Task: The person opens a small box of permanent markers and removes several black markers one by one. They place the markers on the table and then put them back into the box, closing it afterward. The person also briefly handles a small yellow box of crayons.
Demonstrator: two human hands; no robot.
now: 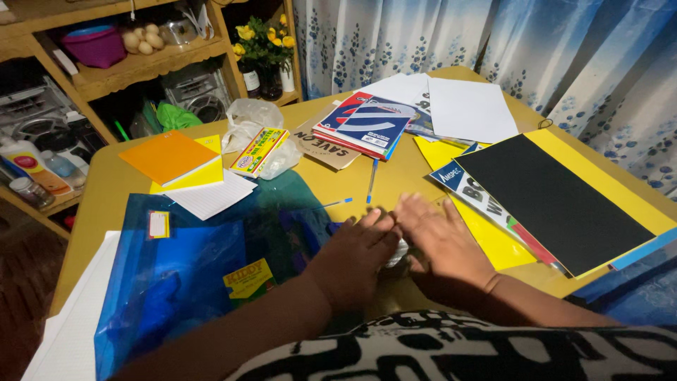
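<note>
Pressing together on a small white object (pixel 397 252), both hands (pixel 398 247) crowd the table's near edge (pixel 84 212).

Pale thing (pixel 396 252) mostly under hands

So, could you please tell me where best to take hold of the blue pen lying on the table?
Probably pinch the blue pen around mid-barrel from above. It lies flat, pointing away, with bare yellow table on both long sides, so fingers fit on either side; its far end sits close under the stacked books.
</note>
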